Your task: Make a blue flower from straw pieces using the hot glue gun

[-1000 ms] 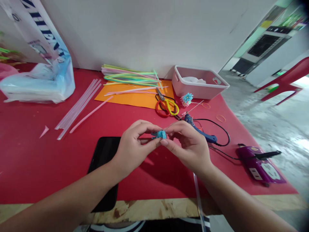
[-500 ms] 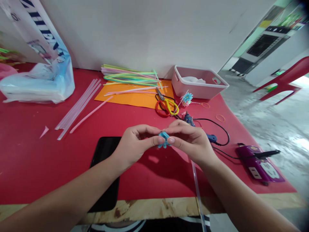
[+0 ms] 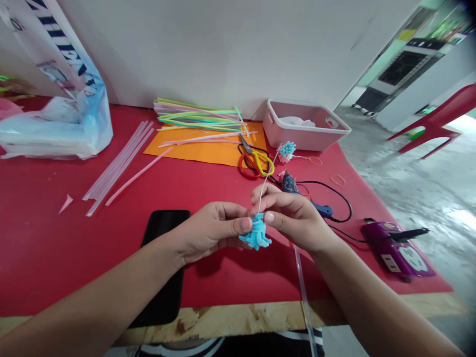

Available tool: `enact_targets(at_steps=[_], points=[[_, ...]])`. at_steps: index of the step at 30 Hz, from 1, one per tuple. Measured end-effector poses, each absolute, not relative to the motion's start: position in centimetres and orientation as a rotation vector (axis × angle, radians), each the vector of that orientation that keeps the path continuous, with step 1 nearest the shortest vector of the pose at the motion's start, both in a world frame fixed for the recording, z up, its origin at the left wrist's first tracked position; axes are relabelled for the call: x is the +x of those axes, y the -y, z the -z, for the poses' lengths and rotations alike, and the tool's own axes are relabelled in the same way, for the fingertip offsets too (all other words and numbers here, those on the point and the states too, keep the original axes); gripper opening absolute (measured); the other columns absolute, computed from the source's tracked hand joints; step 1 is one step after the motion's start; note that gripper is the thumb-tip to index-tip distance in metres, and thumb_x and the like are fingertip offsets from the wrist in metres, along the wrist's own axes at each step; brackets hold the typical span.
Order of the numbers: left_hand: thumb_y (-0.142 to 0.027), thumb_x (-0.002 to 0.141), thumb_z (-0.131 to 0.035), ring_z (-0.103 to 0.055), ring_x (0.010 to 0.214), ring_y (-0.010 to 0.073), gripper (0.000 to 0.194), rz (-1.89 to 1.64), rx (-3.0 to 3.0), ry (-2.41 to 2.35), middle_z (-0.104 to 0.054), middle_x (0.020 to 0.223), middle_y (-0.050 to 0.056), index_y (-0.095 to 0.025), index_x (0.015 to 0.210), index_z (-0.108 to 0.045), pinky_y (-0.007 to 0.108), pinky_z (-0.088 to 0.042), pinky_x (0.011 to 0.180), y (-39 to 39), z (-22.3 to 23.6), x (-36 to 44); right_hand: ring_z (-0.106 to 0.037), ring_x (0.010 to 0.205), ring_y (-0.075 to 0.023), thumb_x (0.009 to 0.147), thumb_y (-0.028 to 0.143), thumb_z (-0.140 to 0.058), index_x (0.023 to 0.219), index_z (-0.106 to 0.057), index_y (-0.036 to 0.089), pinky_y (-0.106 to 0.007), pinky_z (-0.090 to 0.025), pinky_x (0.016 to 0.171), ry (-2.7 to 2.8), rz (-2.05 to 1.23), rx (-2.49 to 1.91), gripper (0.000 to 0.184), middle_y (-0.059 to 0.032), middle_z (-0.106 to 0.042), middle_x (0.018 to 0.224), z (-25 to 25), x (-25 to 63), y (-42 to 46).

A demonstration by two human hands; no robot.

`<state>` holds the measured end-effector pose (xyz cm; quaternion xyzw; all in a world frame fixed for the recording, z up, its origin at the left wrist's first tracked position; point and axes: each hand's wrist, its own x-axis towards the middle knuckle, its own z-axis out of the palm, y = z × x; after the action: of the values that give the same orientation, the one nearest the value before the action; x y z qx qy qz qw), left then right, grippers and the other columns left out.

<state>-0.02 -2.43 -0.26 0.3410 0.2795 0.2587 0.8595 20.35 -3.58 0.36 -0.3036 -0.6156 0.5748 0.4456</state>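
A red table (image 3: 55,248) fills most of the frame, with a bare wooden edge along the bottom. At the upper left a plastic bag (image 3: 59,119) slumps against the white wall. Right of the top centre sits a pale pink plastic tub (image 3: 277,134), and left of it an orange sheet of paper (image 3: 201,151) lies flat with a heap of coloured straws (image 3: 197,119) across its far edge. A row of clear sticks (image 3: 115,166) lies slanted in the left middle of the frame. A black phone (image 3: 163,223) lies flat at the lower centre, partly hidden by the left forearm. At the right edge of the table is a purple power strip (image 3: 397,248), and a black cord runs from it toward a blue glue gun (image 3: 290,184) just behind the right hand. Scissors (image 3: 256,163) with red and yellow handles rest above the centre, near a small blue and pink flower (image 3: 287,150) by the tub.

In the middle of the frame the left hand (image 3: 213,230) and right hand (image 3: 293,218) meet, both pinching a small blue flower (image 3: 256,237) made of cut straw between thumb and fingertips, held just above the table. A thin pale stem (image 3: 265,183) rises from it toward the top of the frame. A clear straw (image 3: 303,292) runs down from under the right wrist to the bottom edge
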Motion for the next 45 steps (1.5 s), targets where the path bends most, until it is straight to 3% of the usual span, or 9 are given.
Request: enact_targets(at_steps=[5,12,15,18,23,29,33,40,45], points=[[-0.038,0.063,-0.093,-0.067,0.066,0.011,0.032,-0.456,0.738,-0.534,-0.072,0.075,0.004,-0.014,0.079,-0.078,0.021,-0.056,0.064,2.5,0.3,-0.1,-0.06,0.087,-0.0146,0.087,0.032,-0.073,0.086,-0.077,0.023,-0.029,-0.056,0.073,1.538,-1.454,-0.757,0.009,-0.0046,-0.057,0.099,-0.5,20.2,3.8],[-0.038,0.067,-0.09,-0.066,0.075,0.011,0.034,-0.839,0.908,-0.77,-0.073,0.085,0.001,-0.018,0.09,-0.073,0.023,-0.055,0.07,2.5,0.3,0.8,-0.06,0.096,-0.0191,0.089,0.023,-0.069,0.087,-0.074,0.023,-0.039,-0.048,0.091,1.825,-0.655,-1.094,0.006,-0.0045,-0.062,0.095,-1.3,19.6,3.9],[-0.028,0.065,-0.091,-0.068,0.089,0.0156,0.033,-1.003,1.133,-0.887,-0.074,0.093,0.002,-0.019,0.089,-0.07,0.024,-0.055,0.078,2.8,0.6,0.8,-0.06,0.093,-0.0205,0.089,0.022,-0.067,0.087,-0.074,0.023,-0.041,-0.047,0.087,1.893,-0.397,-1.168,0.006,-0.0052,-0.064,0.094,-1.7,19.0,4.1],[-0.024,0.066,-0.089,-0.068,0.088,0.0165,0.03,-1.124,1.219,-0.942,-0.072,0.093,0.002,-0.019,0.089,-0.07,0.025,-0.056,0.077,3.0,0.8,0.6,-0.06,0.093,-0.0208,0.089,0.021,-0.067,0.089,-0.074,0.023,-0.041,-0.047,0.087,1.888,-0.321,-1.176,0.008,-0.0059,-0.064,0.095,-2.0,18.5,4.0],[-0.025,0.067,-0.089,-0.07,0.079,0.0134,0.028,-1.154,1.104,-0.861,-0.073,0.084,0.0,-0.017,0.085,-0.07,0.023,-0.058,0.074,2.6,0.6,0.5,-0.06,0.096,-0.0188,0.087,0.026,-0.072,0.087,-0.076,0.024,-0.039,-0.048,0.091,1.759,-0.755,-1.103,0.005,-0.0044,-0.062,0.096,-2.5,18.6,2.6],[-0.018,0.064,-0.091,-0.068,0.068,0.0088,0.032,-1.107,0.896,-0.676,-0.072,0.075,-0.002,-0.015,0.077,-0.063,0.019,-0.055,0.065,2.0,0.0,0.6,-0.057,0.079,-0.0126,0.076,0.033,-0.083,0.08,-0.078,0.019,-0.027,-0.049,0.069,1.469,-1.53,-0.898,0.016,-0.0024,-0.06,0.089,-3.2,19.1,0.2],[-0.019,0.063,-0.093,-0.064,0.06,0.0063,0.043,-1.034,0.807,-0.573,-0.069,0.069,-0.006,-0.018,0.077,-0.052,0.016,-0.05,0.057,2.0,-0.2,0.6,-0.061,0.078,-0.0124,0.076,0.033,-0.083,0.082,-0.08,0.017,-0.026,-0.051,0.07,1.403,-1.84,-0.743,0.017,-0.0036,-0.06,0.093,-2.9,19.3,-0.6],[-0.026,0.062,-0.094,-0.065,0.062,0.0082,0.049,-0.865,0.757,-0.489,-0.067,0.071,-0.004,-0.018,0.073,-0.047,0.018,-0.05,0.058,1.9,-0.3,0.4,-0.062,0.083,-0.0163,0.078,0.029,-0.08,0.084,-0.08,0.022,-0.034,-0.054,0.075,1.433,-2.003,-0.559,0.009,-0.003,-0.058,0.092,-1.6,19.5,-1.0],[-0.035,0.061,-0.094,-0.066,0.064,0.0103,0.045,-0.829,0.74,-0.575,-0.069,0.074,-0.001,-0.017,0.084,-0.06,0.02,-0.053,0.061,1.6,0.0,0.3,-0.057,0.075,-0.0116,0.081,0.028,-0.078,0.083,-0.077,0.02,-0.028,-0.05,0.068,1.457,-1.765,-0.738,0.008,-0.001,-0.057,0.091,-1.6,19.6,-0.6]])
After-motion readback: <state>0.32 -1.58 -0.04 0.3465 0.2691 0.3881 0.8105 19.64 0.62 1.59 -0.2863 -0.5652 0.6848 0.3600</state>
